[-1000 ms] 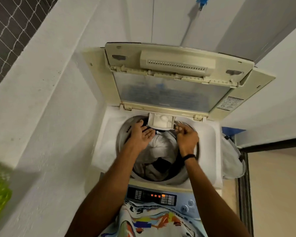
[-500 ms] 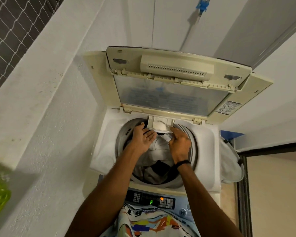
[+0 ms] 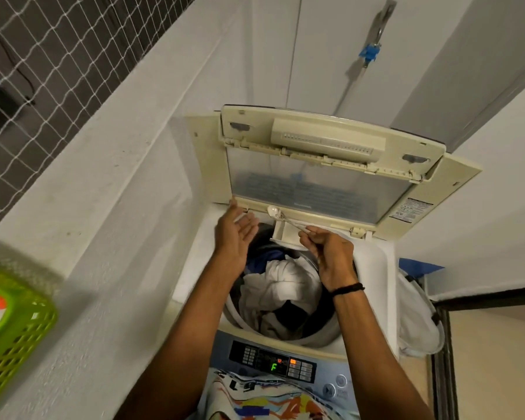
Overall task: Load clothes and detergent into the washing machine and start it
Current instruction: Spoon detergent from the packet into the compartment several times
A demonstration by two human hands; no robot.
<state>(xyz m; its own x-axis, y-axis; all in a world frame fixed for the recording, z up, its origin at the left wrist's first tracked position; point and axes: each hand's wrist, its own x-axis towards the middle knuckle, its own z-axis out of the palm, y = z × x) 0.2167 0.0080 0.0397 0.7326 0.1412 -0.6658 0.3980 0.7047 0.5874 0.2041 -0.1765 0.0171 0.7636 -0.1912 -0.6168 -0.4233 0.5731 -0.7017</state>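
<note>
A top-loading washing machine (image 3: 373,268) stands with its lid (image 3: 315,186) raised. White and dark clothes (image 3: 281,286) fill the drum. A small white detergent drawer (image 3: 285,233) juts out at the drum's back rim. My right hand (image 3: 331,253) pinches the handle of a metal spoon (image 3: 278,214), whose bowl points up and left above the drawer. My left hand (image 3: 235,234) hovers left of the spoon with fingers straight and palm facing right, holding nothing. The control panel (image 3: 273,360) shows a green "F".
A green plastic basket (image 3: 12,334) sits on the white ledge at the left. A white mesh laundry bag (image 3: 415,322) hangs on the machine's right side. A tap with a blue fitting (image 3: 370,53) is on the wall behind. Netting covers the upper left.
Both hands have lifted out of the drum area. The right hand now holds a spoon up over the drawer; the left hand has opened beside it. The camera has tilted.
</note>
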